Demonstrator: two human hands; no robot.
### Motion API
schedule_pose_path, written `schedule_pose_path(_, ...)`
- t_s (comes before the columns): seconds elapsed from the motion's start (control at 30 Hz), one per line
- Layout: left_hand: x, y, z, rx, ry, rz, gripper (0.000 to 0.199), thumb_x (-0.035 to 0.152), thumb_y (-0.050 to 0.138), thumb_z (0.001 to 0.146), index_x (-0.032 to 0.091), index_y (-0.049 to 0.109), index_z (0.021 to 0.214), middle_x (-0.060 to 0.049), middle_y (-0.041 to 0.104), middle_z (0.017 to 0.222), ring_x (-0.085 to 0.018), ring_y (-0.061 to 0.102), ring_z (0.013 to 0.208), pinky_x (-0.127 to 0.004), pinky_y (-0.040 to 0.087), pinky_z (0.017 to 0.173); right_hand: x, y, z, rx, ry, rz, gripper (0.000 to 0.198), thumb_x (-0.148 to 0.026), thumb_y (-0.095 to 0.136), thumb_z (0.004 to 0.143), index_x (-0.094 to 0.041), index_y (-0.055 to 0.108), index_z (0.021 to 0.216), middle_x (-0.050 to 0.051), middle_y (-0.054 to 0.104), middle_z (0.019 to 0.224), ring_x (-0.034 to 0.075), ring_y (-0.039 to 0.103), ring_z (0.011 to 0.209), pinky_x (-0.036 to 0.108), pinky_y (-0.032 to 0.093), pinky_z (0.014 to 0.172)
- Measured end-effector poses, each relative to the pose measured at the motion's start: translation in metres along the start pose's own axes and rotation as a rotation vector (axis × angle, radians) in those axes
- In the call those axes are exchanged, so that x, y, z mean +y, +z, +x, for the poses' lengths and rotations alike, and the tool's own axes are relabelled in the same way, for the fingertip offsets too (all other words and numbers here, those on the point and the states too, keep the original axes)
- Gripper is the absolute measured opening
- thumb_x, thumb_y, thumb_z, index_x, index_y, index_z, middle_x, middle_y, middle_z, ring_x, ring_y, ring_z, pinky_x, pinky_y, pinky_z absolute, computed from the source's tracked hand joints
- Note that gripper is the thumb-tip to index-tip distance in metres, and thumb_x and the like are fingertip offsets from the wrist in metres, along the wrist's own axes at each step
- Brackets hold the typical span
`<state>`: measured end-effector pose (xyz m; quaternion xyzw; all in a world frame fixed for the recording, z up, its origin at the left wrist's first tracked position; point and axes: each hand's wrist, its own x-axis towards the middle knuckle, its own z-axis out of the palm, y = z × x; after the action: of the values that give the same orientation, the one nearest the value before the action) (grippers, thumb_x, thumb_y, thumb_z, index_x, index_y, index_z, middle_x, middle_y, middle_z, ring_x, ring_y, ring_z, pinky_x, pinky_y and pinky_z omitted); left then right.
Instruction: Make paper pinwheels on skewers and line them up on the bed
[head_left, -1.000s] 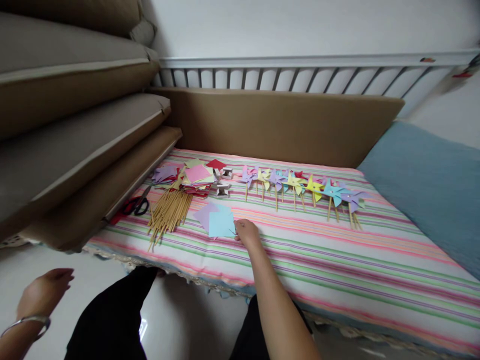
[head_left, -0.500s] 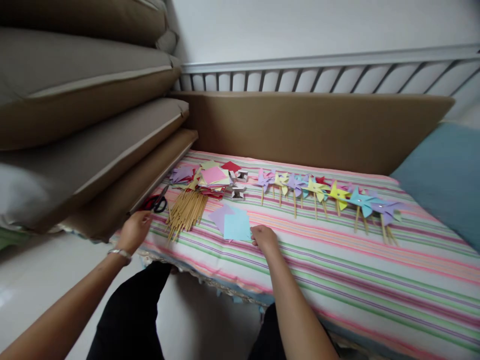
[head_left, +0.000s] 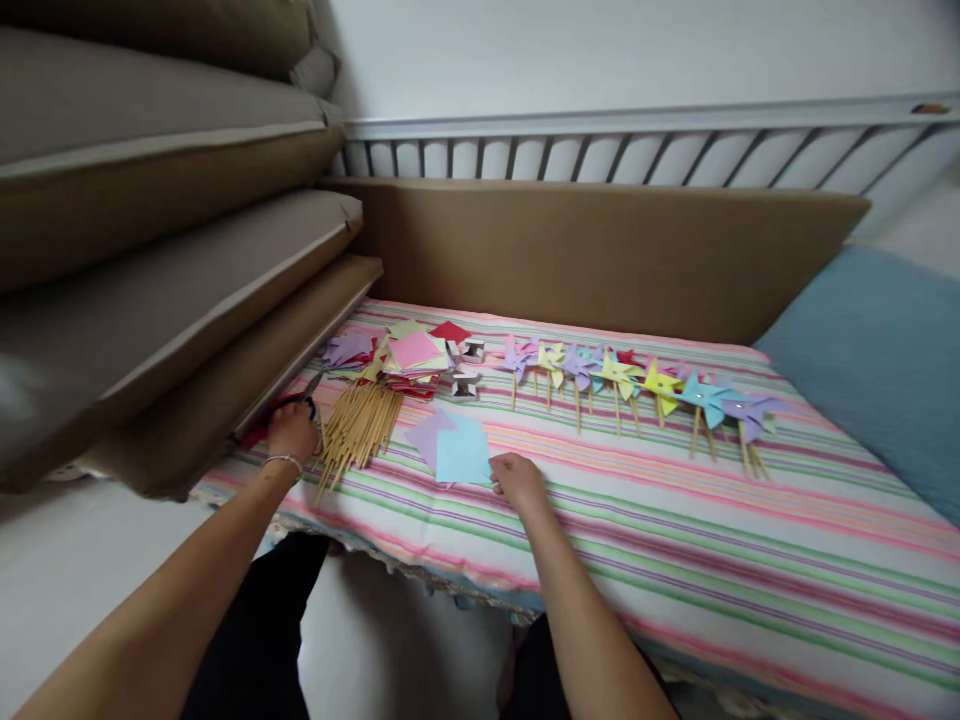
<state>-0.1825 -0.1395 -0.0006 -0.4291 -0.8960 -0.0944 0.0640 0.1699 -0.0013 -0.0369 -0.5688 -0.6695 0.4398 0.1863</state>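
My left hand (head_left: pixel 293 431) is at the left of the bed, closed over the handles of the scissors (head_left: pixel 310 387); their blades point away from me. A bundle of thin wooden sticks (head_left: pixel 358 425) lies just right of that hand. My right hand (head_left: pixel 519 481) has its fingers pinched at the right edge of a light blue paper square (head_left: pixel 462 450). This square lies partly over a lilac paper piece (head_left: pixel 426 436). Behind the sticks is a pile of coloured paper squares (head_left: pixel 415 352), pink on top.
Several finished paper pinwheels (head_left: pixel 660 383) lie in a row on the striped sheet (head_left: pixel 675 560). Two small open boxes (head_left: pixel 464 386) sit beside the paper pile. Stacked cushions (head_left: pixel 225 260) rise at the left, a brown board (head_left: pixel 585 255) behind, a blue cushion (head_left: pixel 870 370) at right.
My left hand has moved forward from beside the scissors onto their handles. The right hand stays at the blue paper's edge. The view has shifted slightly.
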Motion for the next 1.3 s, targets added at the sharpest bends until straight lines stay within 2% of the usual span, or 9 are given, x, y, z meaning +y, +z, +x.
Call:
schedule_pose_path(0.17,0.048,0.007,-0.025,0.136,0.267,-0.241,0.033,0.016,0.041,0.079,0.011,0.057,0.108,-0.016,0.056,0.119,-0.026,0.046,0.115,-0.037,0.031,0.101,-0.005,0.009,0.003,0.054,0.025,-0.01,0.02,-0.039,0.062,0.069,-0.021,0.061,0.062,-0.001,0.061,0.051,0.013,0.057,0.049,0.023,0.035,0.05)
schedule_pose_path(0.3,0.105,0.012,-0.067,0.055,0.462,-0.636,0.028,0.018,0.048,0.078,0.018,0.061,0.103,-0.011,0.062,0.111,-0.023,0.052,0.108,-0.038,0.037,0.099,-0.006,0.019,0.007,0.079,0.04,0.072,0.012,-0.025,0.069,0.06,-0.022,0.061,0.068,-0.005,0.058,0.05,0.012,0.054,0.048,0.023,0.035,0.05)
schedule_pose_path(0.37,0.128,0.015,-0.086,0.025,0.376,-0.845,0.026,0.019,0.052,0.077,0.02,0.062,0.1,-0.01,0.064,0.107,-0.023,0.055,0.105,-0.039,0.041,0.095,-0.007,0.023,0.008,0.077,0.033,0.154,0.014,-0.021,0.067,0.06,-0.022,0.061,0.072,-0.007,0.055,0.048,0.011,0.052,0.045,0.023,0.036,0.049)
schedule_pose_path(0.47,0.15,0.016,-0.104,-0.058,0.069,-1.179,0.025,0.025,0.058,0.074,0.02,0.062,0.098,-0.01,0.064,0.105,-0.022,0.059,0.099,-0.037,0.046,0.086,-0.013,0.021,0.003,0.068,-0.024,0.319,0.015,-0.023,0.064,0.063,-0.02,0.06,0.077,-0.007,0.054,0.05,0.011,0.051,0.043,0.024,0.038,0.048)
schedule_pose_path(0.67,0.161,0.008,-0.119,-0.365,-0.51,-1.781,0.025,0.034,0.065,0.072,0.015,0.061,0.088,-0.01,0.068,0.088,-0.019,0.065,0.083,-0.034,0.049,0.08,-0.035,0.003,-0.021,0.059,-0.269,0.644,0.026,-0.034,0.061,0.067,-0.019,0.058,0.089,-0.003,0.057,0.066,0.012,0.055,0.061,0.025,0.046,0.059)
schedule_pose_path(0.8,0.16,-0.009,-0.121,-0.781,-0.58,-1.973,0.044,0.05,0.054,0.078,0.008,0.062,0.09,-0.017,0.068,0.088,-0.024,0.066,0.086,-0.035,0.051,0.078,-0.039,-0.001,-0.034,-0.022,-0.369,0.744,0.026,-0.033,0.064,0.067,-0.019,0.058,0.088,-0.002,0.057,0.068,0.012,0.054,0.066,0.025,0.047,0.063)
schedule_pose_path(0.87,0.161,-0.018,-0.12,-0.871,-0.525,-2.022,0.048,0.051,0.052,0.079,0.008,0.061,0.097,-0.017,0.069,0.091,-0.026,0.066,0.086,-0.037,0.052,0.077,-0.038,-0.001,-0.036,-0.11,-0.398,0.74,0.024,-0.03,0.066,0.066,-0.019,0.06,0.086,-0.002,0.057,0.067,0.012,0.053,0.065,0.025,0.046,0.063)
schedule_pose_path(1.13,0.158,-0.032,-0.114,-0.749,-0.578,-1.968,0.028,0.024,0.057,0.079,0.012,0.06,0.105,-0.011,0.07,0.089,-0.023,0.067,0.077,-0.035,0.053,0.073,-0.027,-0.002,-0.036,-0.343,-0.432,0.577,0.02,-0.023,0.068,0.063,-0.017,0.064,0.082,-0.003,0.055,0.063,0.01,0.052,0.058,0.023,0.044,0.057)
schedule_pose_path(1.3,0.157,-0.027,-0.117,-0.624,-0.663,-1.913,0.023,0.015,0.056,0.079,0.009,0.06,0.101,-0.012,0.07,0.084,-0.021,0.067,0.072,-0.034,0.054,0.069,-0.025,0.003,-0.037,-0.255,-0.472,0.48,0.021,-0.021,0.064,0.066,-0.017,0.064,0.086,0.0,0.058,0.072,0.014,0.055,0.068,0.03,0.048,0.065)
